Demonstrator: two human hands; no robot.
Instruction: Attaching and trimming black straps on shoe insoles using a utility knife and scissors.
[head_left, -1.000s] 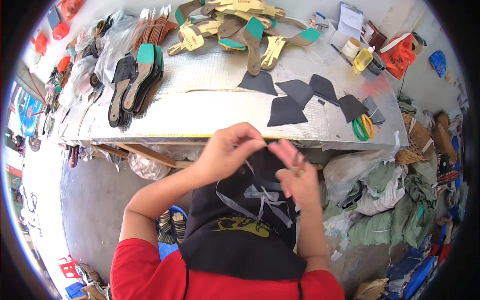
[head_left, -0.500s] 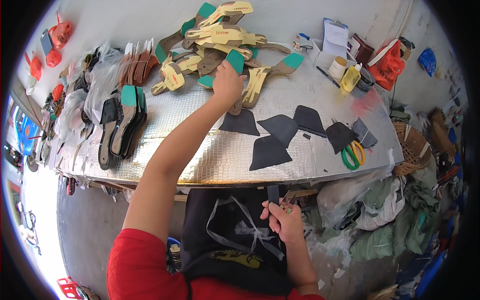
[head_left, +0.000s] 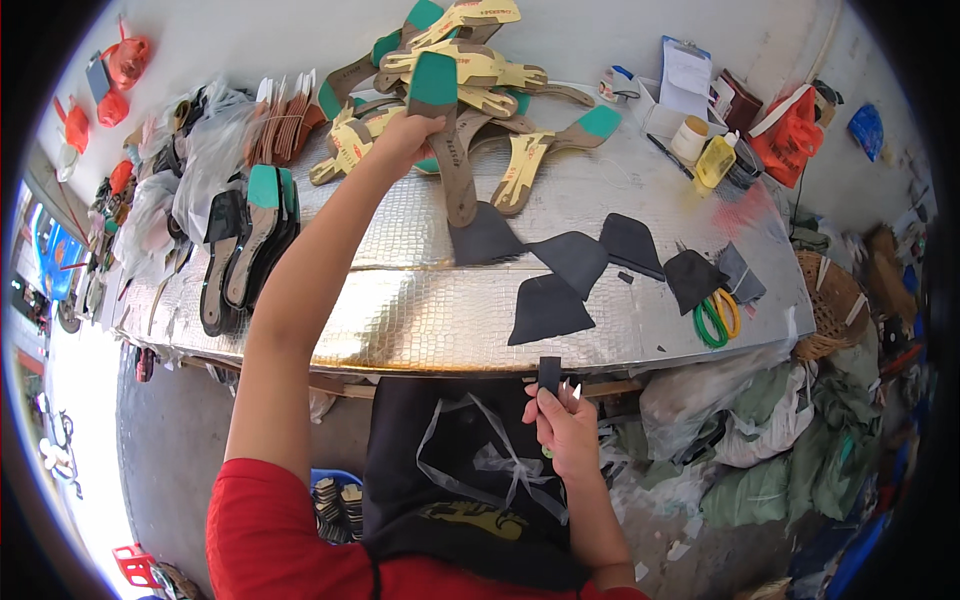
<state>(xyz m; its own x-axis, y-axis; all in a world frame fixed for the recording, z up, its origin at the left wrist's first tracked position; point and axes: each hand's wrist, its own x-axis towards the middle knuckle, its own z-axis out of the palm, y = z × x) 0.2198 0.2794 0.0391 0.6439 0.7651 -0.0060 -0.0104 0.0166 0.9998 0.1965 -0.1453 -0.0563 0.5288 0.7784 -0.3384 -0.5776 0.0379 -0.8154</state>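
Note:
My left hand [head_left: 408, 140] reaches over the table and is closed on a brown insole [head_left: 456, 168] with a green end pointing away. The insole's near tip overlaps a dark trapezoid piece [head_left: 490, 238]. Behind it lies a heap of insoles [head_left: 478, 62] with cream and green patches. My right hand [head_left: 568, 430], in front of the table's near edge, is closed on a short black strip [head_left: 549, 374]. Pointed metal tips, apparently of scissors [head_left: 574, 392], stick out beside the strip; their handles are mostly hidden in the palm. More dark pieces [head_left: 550, 312] lie between the hands.
On the silvery table [head_left: 400, 335] stand black-and-green insoles [head_left: 255, 245] at left. Green and yellow rings [head_left: 712, 322], a yellow bottle [head_left: 716, 160] and a clipboard [head_left: 686, 75] are at right. A wicker basket [head_left: 830, 300] and green sacks [head_left: 750, 485] sit beyond the right edge.
My left hand has moved left and turned the green-ended insole more into view, apart from the heap. In my right hand, the black strip and metal tips have shifted slightly.

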